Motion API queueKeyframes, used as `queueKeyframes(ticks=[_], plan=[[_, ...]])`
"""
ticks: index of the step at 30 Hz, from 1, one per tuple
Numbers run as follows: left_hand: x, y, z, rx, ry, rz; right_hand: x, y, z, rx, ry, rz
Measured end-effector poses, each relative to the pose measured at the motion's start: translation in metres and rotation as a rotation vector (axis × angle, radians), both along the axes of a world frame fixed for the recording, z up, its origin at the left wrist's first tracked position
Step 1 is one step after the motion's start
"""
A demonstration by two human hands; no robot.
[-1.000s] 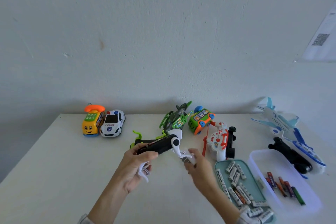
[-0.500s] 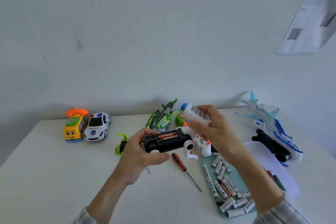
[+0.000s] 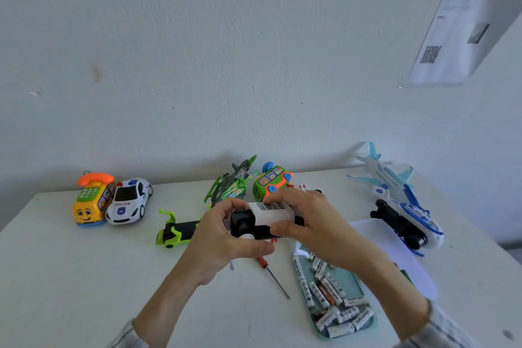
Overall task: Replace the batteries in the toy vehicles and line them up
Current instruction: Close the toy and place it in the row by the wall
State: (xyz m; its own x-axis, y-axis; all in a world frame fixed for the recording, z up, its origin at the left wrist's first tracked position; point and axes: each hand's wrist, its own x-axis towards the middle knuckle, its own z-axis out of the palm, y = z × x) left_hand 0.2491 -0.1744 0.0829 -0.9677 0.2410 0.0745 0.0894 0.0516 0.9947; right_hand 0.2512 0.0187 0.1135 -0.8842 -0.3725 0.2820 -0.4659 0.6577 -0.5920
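— Since half a second ago, what moved?
— Her right hand (image 3: 310, 220) has brought the white battery cover (image 3: 271, 213) down onto the black toy underside (image 3: 248, 227), pinching it; the left hand (image 3: 223, 237) grips that toy above the worktop (image 3: 84, 277).
— Materials?
— Glossy moulded plastic. Below the grip lies a thin steel screwdriver (image 3: 272, 274) with a red handle.
— Containers?
— Right of it, a teal tray (image 3: 308, 308) holds cylindrical batteries (image 3: 330, 294).

"POLICE" on white car (image 3: 128, 202), "Heybright" (batteries (image 3: 329, 289))
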Motion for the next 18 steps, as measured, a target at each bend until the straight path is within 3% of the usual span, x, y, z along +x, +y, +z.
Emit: queueKeyframes(ticks=[8, 12, 18], plan=[[0.004, 0.017, 0.004, 0.003, -0.022, 0.031, 0.006, 0.011, -0.01, 0.23, 0.185, -0.018], [0.004, 0.017, 0.005, 0.054, -0.041, 0.056, 0.006, 0.003, -0.024, 0.372, 0.411, -0.046], [0.01, -0.001, 0.006, 0.065, -0.008, 0.105, -0.004, -0.026, -0.035, 0.253, 0.757, -0.074]])
